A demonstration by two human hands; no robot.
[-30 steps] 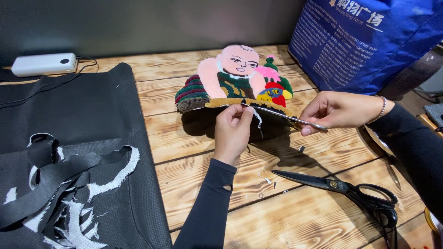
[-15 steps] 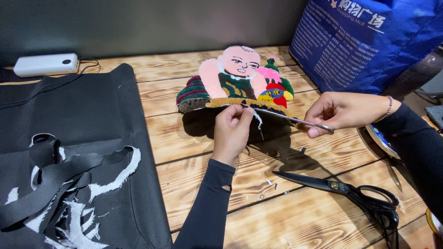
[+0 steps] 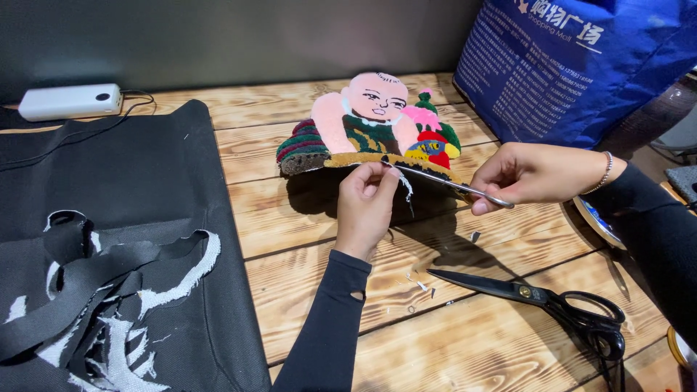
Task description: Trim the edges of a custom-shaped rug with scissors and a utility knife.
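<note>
A wooden table [image 3: 305, 239] of pale, scorched-grain planks ran under everything, and over its left part lay a broad sheet of black fabric [image 3: 131, 174] with a heap of black trimmings [image 3: 102, 290] edged in white fraying piled on its near end. At the far right stood a big blue shopping bag [image 3: 573, 65] with white print — what was inside it could not be told. Toward the middle, a tufted rug piece [image 3: 367, 127] in the shape of a bald pink figure with green, red and yellow parts was lifted at its near edge, its far side resting on the planks. The left hand [image 3: 367, 203] pinched that near edge between narrowed fingers, a white thread hanging from it. The right hand [image 3: 526, 174] was closed on small silver scissors [image 3: 454, 185], their blades laid along the same edge just beside the left fingertips. Large black scissors [image 3: 544, 301] lay shut on the table nearer the person, well apart from both hands. A white power bank [image 3: 70, 101] sat at the far left — small white snippets [image 3: 420, 283] dotted the wood.
</note>
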